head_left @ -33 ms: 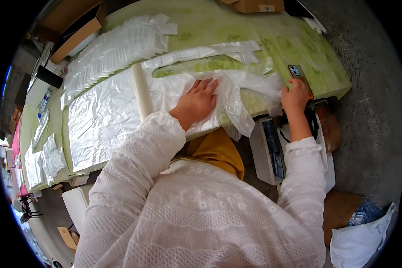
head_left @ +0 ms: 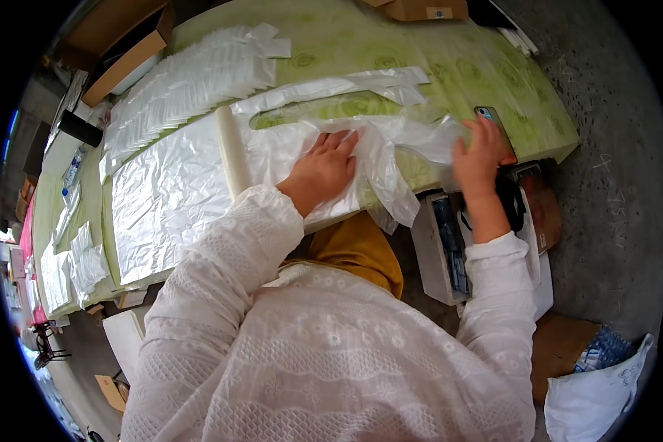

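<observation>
Crumpled clear plastic bag (head_left: 379,158) at frame centre, long axis running left-right along the near edge of the tabletop (head_left: 420,66), one fold drooping over that edge. Pinned under the left hand (head_left: 324,166), palm flat, fingers spread wide; right end lifted beside the right hand (head_left: 482,151), fingers open and slightly curled, touching the film and a phone (head_left: 493,125) at once — actual pinch hard to tell. Left hand nearer the bag's bulk. Further left, a flat plastic sheet (head_left: 169,199) with a pale roll (head_left: 232,151) across it; upper left, a fanned bag stack (head_left: 191,81). Open green room toward upper right; grey crate (head_left: 438,254) below the edge.
</observation>
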`<state>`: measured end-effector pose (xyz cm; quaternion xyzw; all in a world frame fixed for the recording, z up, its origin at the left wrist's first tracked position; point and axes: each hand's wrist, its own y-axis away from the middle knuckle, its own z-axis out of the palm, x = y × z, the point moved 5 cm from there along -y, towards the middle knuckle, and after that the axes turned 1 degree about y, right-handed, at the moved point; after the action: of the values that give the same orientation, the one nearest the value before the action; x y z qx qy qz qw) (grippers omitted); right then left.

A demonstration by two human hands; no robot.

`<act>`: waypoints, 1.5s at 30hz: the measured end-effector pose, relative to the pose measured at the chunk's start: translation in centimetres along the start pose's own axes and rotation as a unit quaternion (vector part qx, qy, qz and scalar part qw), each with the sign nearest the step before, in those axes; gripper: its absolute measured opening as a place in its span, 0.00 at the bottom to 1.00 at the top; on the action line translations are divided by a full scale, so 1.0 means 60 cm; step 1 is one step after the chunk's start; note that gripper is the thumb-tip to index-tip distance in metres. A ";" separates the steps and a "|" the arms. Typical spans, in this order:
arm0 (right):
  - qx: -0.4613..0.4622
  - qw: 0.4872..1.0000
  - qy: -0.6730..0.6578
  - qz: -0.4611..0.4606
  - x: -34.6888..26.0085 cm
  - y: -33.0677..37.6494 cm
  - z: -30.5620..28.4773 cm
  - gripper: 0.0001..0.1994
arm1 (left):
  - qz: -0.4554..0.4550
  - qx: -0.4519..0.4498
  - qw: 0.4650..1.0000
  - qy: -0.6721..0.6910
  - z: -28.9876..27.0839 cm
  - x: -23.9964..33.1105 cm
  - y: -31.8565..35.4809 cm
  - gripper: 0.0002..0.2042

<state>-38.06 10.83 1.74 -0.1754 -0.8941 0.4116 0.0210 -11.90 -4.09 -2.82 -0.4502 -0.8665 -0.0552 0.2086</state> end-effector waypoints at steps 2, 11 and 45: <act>-0.007 0.986 -0.142 -0.092 -0.121 -0.033 -0.028 0.20 | -0.018 -0.010 1.000 -0.005 -0.005 -0.003 0.003 0.29; -0.230 0.964 -0.078 -0.110 -0.069 0.007 0.052 0.10 | -0.005 -0.019 1.000 0.013 -0.005 0.002 -0.009 0.29; -0.131 0.989 -0.053 0.038 0.006 -0.058 -0.020 0.15 | -0.025 -0.075 0.997 -0.016 -0.015 0.012 0.002 0.30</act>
<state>-39.22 9.74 5.06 -0.1887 -0.9327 0.3001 -0.0655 -11.87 -3.72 -1.73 -0.4439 -0.8739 -0.1178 0.1594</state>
